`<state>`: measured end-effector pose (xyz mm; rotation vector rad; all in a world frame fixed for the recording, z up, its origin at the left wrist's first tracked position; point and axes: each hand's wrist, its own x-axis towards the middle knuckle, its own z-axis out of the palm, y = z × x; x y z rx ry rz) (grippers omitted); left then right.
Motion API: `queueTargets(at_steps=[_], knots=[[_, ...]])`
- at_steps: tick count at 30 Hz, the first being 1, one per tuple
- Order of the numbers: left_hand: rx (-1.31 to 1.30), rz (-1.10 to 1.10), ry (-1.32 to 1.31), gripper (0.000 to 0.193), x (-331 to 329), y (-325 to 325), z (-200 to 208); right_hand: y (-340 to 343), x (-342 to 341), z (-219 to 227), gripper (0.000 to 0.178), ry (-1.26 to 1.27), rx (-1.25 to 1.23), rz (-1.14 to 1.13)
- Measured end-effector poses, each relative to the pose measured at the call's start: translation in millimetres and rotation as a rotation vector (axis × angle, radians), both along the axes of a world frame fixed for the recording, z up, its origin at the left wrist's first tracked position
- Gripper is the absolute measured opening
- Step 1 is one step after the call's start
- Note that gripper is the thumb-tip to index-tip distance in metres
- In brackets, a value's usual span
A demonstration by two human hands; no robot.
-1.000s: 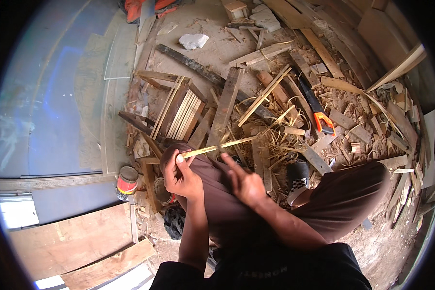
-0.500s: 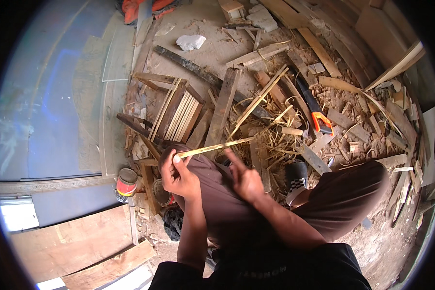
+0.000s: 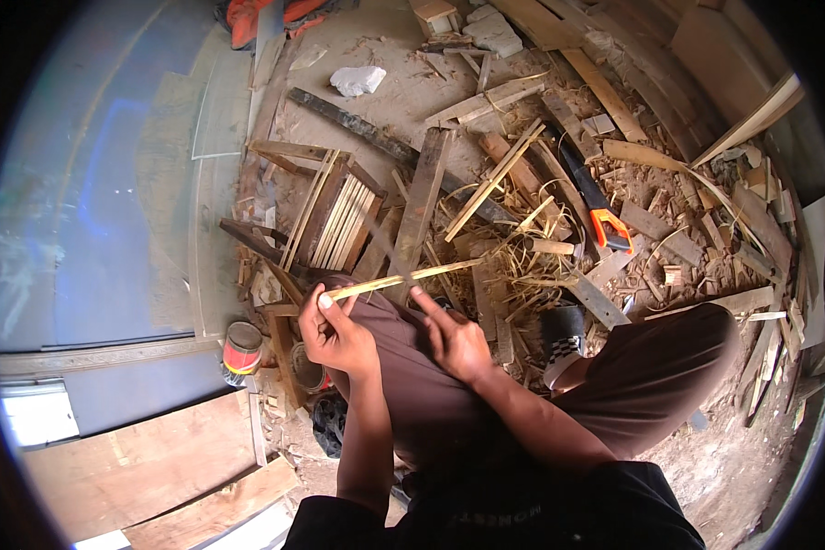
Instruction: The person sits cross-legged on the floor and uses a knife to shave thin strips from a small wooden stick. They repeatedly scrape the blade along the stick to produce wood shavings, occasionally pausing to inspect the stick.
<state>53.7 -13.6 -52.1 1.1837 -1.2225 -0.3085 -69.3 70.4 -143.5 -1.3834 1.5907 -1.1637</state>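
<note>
Left hand [image 3: 335, 332] is pinching one end of a thin pale wooden strip [image 3: 403, 280], which stretches out to the right just above the person's knee, and the right hand [image 3: 456, 341] is closed around something dark and blurry that crosses the strip, can't tell what it is. The floor ahead is a mess of wood scraps and shavings [image 3: 522, 247], with an orange-handled saw [image 3: 596, 203] off to the right, a bundle of slats [image 3: 339, 220] to the left and a small red tin [image 3: 242, 346] near the left hand.
</note>
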Motion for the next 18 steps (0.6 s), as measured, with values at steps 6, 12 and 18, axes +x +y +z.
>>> queueTargets(at_steps=[6,12,18], knots=[[0.047,0.039,0.075,0.019,-2.1,-1.0,2.2,15.3,-44.5,-89.1,0.053,-0.052,0.319,-0.048],[0.000,0.027,0.066,0.019,-11.4,-2.2,2.7,0.2,-17.4,-46.8,0.058,0.001,-0.010,0.021],[0.050,0.049,0.074,0.019,-4.8,-2.0,3.6,19.4,-48.4,-119.5,0.055,-0.088,0.528,-0.133]])
